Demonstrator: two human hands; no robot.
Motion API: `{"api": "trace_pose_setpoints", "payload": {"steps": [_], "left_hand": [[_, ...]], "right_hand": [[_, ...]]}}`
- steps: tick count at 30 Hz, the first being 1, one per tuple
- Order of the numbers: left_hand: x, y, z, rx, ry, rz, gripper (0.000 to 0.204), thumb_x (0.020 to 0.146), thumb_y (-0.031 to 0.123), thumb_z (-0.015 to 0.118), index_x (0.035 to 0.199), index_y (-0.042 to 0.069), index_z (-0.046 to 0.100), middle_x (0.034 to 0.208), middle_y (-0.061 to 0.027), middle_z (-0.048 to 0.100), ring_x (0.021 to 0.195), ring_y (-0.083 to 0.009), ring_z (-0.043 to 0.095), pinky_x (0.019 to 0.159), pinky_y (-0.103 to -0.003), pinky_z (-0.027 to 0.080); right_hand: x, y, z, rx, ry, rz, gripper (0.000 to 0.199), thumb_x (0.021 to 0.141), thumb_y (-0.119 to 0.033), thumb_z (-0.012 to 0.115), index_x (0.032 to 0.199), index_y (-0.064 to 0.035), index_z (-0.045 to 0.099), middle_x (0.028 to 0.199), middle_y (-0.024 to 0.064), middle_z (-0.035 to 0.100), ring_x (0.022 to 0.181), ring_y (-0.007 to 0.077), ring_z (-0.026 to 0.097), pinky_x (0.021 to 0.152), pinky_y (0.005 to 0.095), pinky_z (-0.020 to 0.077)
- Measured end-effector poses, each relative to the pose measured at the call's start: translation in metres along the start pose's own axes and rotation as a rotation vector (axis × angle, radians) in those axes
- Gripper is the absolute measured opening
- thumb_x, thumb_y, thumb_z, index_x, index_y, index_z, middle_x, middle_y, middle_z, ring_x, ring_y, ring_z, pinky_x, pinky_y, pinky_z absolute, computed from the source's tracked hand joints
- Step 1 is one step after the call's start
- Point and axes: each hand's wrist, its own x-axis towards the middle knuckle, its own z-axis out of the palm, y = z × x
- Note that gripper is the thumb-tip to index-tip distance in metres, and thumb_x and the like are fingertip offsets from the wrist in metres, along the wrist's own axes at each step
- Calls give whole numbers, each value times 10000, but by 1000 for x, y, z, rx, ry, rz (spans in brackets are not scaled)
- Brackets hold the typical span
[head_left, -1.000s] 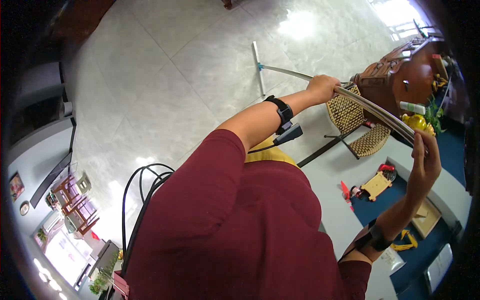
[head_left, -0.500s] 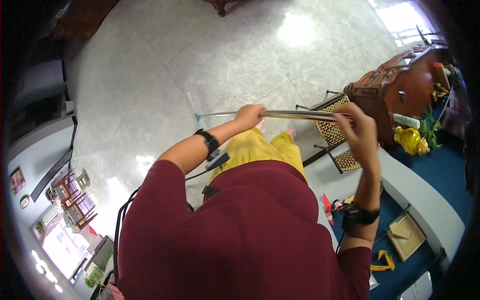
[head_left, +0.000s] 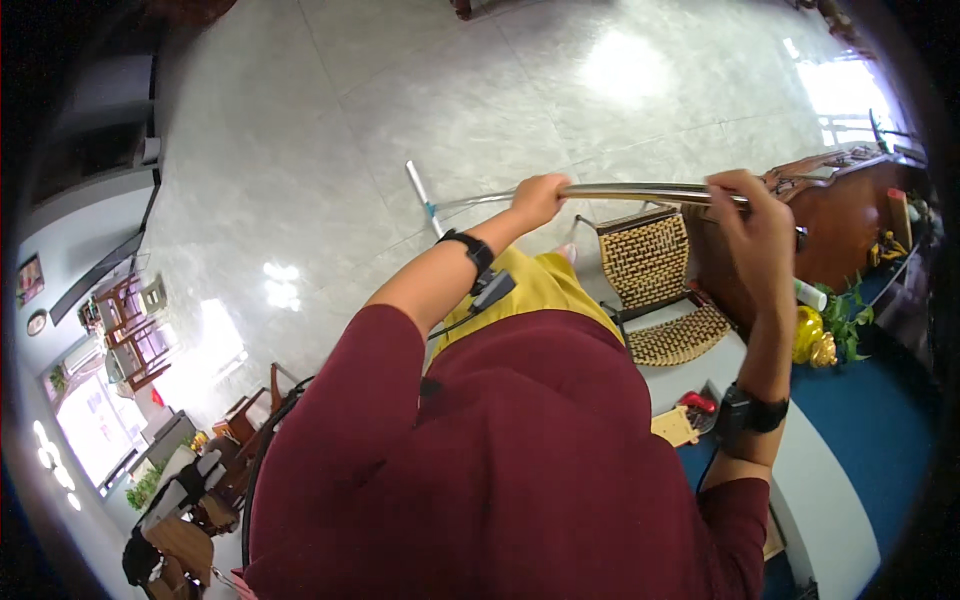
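A long shiny metal pole runs across in front of me at about waist height. Its far left end joins a narrow pale crossbar head with a blue joint, which is down at the floor; whether it is a mop or a squeegee I cannot tell. My left hand is closed around the pole at mid-length. Toward the upper right end, my right hand grips the pole with its fingers curled over it. Dark straps with small devices sit on both wrists.
A woven chair with dark metal legs stands close at my right, beside a carved wooden cabinet. A green plant and a yellow ornament rest on a blue surface. Glossy grey tiles stretch ahead.
The view has turned and shifted, bringing the woven chair into fuller sight. The crossbar head, blurred before, now shows sharply and farther right. Both hands still hold the pole.
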Motion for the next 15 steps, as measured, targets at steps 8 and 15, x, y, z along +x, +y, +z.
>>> {"api": "trace_pose_setpoints", "payload": {"steps": [8,15], "left_hand": [[119,130,55,-154,98,98,146,757,117,633,903,133,636,826,-118,659,812,-344,622,690,-450,486],[172,171,56,-245,48,242,113,770,153,629,879,138,653,839,-115,665,824,-338,626,708,-444,492]], "right_hand": [[-9,36,-118,-121,175,-18,95,894,-10,580,970,24,625,887,45,630,842,88,557,766,223,447],[-16,35,-150,-272,302,-85,134,919,-10,550,1024,8,632,843,-16,562,701,39,462,592,173,372]]}}
